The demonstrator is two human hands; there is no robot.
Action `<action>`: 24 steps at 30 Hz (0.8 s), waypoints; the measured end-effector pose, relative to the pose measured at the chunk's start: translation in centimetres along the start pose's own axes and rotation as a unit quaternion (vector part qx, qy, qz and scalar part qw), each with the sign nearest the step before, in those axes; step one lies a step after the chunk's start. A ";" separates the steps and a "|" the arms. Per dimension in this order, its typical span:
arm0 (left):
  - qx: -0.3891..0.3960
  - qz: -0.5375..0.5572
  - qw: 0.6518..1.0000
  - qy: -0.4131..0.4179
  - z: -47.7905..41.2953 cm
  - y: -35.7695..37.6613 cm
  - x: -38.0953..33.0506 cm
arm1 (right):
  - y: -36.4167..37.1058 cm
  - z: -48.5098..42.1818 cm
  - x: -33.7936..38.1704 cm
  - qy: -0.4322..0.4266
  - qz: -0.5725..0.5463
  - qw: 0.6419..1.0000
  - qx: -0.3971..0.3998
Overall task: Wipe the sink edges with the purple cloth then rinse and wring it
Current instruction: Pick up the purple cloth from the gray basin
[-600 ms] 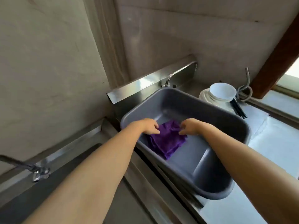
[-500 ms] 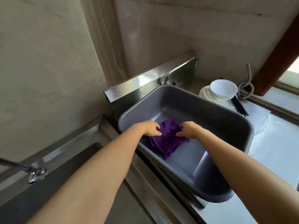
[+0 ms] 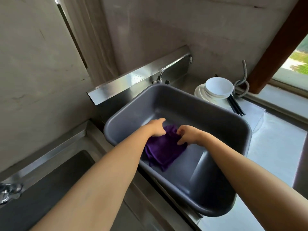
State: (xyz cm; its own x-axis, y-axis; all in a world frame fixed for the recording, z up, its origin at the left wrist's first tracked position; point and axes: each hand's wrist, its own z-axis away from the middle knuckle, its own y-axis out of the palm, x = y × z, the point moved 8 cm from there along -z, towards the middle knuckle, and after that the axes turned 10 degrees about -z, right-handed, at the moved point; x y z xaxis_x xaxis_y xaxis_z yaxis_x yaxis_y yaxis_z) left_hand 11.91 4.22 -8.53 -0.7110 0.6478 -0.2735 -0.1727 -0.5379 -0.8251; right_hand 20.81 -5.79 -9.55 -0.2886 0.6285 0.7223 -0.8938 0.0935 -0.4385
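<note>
Lower left lies a stainless steel sink; in the centre a rounded grey plastic basin holds the crumpled purple cloth against its near-left wall. Both arms reach in, the left hand and right hand each gripping the cloth's far edge with curled fingers.

The purple cloth lies bunched and folded on the floor of the grey tub, near its left wall.
</note>
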 end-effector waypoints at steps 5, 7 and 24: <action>-0.011 0.095 0.995 0.009 0.6 -0.8 -1.0 | -1.4 0.3 0.3 -0.029 -0.048 0.998 -0.041; 0.003 0.198 0.980 0.011 1.3 -1.0 -1.0 | -2.0 0.5 0.9 -0.043 -0.053 0.997 -0.040; -0.240 0.373 0.883 0.156 12.5 -14.0 -1.7 | -7.8 9.1 11.7 -0.189 -0.206 0.959 0.050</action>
State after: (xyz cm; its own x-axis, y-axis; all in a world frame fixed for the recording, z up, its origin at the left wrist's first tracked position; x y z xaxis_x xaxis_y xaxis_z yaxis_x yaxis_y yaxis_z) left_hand 6.99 3.92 9.61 -0.2706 0.3670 -0.8900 0.6258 -0.6354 -0.4523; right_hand 21.30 -6.14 7.20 0.0084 0.2270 0.9739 -0.9816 0.1876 -0.0352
